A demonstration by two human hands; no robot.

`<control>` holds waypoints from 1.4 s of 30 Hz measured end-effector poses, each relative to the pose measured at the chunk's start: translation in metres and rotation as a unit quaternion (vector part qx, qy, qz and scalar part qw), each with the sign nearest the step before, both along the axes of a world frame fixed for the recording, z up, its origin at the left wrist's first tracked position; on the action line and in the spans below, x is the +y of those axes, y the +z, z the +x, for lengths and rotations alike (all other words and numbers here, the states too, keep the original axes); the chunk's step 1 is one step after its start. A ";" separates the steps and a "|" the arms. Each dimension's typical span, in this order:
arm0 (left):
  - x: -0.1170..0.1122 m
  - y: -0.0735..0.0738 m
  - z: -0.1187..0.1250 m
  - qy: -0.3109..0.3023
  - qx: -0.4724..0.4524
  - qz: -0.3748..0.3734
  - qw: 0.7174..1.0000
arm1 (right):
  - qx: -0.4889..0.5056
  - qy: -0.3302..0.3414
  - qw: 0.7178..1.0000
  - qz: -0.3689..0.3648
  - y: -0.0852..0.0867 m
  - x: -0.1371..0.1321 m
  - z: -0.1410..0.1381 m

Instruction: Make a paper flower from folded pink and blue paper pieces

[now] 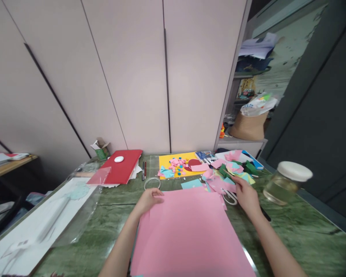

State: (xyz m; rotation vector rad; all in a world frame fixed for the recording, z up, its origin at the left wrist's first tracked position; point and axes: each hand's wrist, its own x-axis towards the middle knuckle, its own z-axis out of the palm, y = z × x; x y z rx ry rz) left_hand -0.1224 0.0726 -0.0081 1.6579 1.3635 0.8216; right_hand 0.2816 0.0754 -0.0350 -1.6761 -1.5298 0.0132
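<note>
A large pink paper sheet (190,231) lies flat on the green marble table (300,231) in front of me. My left hand (148,200) rests on its far left corner, fingers curled loosely over the edge. At the sheet's far right corner my right hand (246,196) lies beside white-handled scissors (230,197), fingers stretched toward a heap of pink, green and blue paper scraps (227,173). Whether the right hand touches the scissors I cannot tell.
A glass jar with a white lid (286,182) stands at the right. A yellow sheet with small coloured bits (175,165), a red folder (122,165), two pens (144,170), a tape ring (152,182) and a clear plastic sleeve (60,207) lie further back and left.
</note>
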 end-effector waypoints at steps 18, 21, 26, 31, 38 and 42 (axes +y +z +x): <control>0.001 0.004 -0.007 0.004 -0.020 0.019 1.000 | 0.198 0.205 0.949 -0.136 0.029 -0.020 -0.048; 0.001 0.006 -0.009 0.009 -0.007 0.022 1.000 | 0.210 0.227 0.931 -0.193 0.024 -0.019 -0.043; 0.003 0.004 -0.016 0.024 0.054 0.017 0.998 | 0.061 0.219 0.933 -0.280 0.014 -0.018 -0.039; -0.002 0.004 -0.017 0.043 0.159 0.036 0.986 | 0.007 0.217 0.931 -0.294 0.010 -0.021 -0.049; -0.020 -0.001 0.026 -0.019 0.274 0.158 0.948 | -0.058 0.165 0.945 -0.277 0.004 -0.025 -0.069; -0.022 -0.016 0.037 -0.059 0.318 0.165 0.932 | -0.089 0.118 0.954 -0.261 0.000 -0.025 -0.074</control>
